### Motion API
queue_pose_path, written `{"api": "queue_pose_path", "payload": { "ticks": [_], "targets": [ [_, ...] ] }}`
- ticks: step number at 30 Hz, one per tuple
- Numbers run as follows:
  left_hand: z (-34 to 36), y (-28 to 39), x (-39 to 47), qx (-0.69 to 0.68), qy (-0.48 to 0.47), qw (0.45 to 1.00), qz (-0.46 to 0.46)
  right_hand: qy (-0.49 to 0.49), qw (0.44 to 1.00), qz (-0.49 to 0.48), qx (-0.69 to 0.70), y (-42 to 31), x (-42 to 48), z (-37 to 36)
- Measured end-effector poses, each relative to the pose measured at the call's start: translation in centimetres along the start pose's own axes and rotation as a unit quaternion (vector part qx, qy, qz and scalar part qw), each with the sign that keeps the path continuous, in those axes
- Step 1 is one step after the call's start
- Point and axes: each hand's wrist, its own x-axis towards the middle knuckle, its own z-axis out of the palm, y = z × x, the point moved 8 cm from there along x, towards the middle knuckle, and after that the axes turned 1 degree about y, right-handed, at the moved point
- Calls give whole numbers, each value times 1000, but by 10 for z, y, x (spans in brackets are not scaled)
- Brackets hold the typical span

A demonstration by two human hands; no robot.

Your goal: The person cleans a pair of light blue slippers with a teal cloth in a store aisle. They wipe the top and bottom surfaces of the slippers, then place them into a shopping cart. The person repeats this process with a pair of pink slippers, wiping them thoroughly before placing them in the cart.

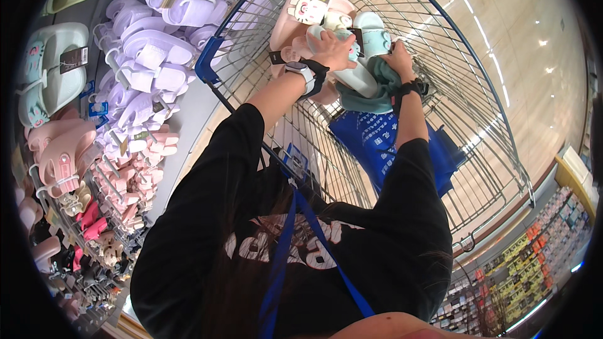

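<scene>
Both of my hands are inside a wire shopping cart point(471, 52). My left hand point(333, 51), with a watch on the wrist, lies over a pair of mint-green slippers point(373, 37), its fingers spread on one of them near a black tag. My right hand point(399, 59) is closed at the edge of the other mint slipper; exactly what its fingers pinch is hard to tell. Pink slippers point(291, 13) with a white cartoon face and a white hanger lie beyond my left hand. Below the slippers are a dark green cloth point(362, 99) and a blue bag point(372, 136) bearing white writing.
Racks of purple slippers point(153, 47) and pink slippers point(61, 155) stand close on the left. Another mint pair point(68, 73) hangs at the far left. At the lower right is a shelf of small packaged goods point(518, 263). Tiled floor point(546, 80) shows beyond the cart.
</scene>
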Motion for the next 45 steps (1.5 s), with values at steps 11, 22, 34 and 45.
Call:
{"api": "queue_pose_path", "payload": {
  "ticks": [11,22,34,45],
  "targets": [
    [-99,10,-101,115,297,937,144,213,973,-15,-86,-127,-67,-113],
    [-164,-68,-252,44,438,892,100,37,989,-73,-120,-243,-103,-32],
    [-183,-114,-366,-71,478,858,174,174,945,-212,-175,-351,-188,-163],
    [-142,-200,-334,-230,553,792,115,99,891,-295,-331,-402,-207,-101]
  ]
}}
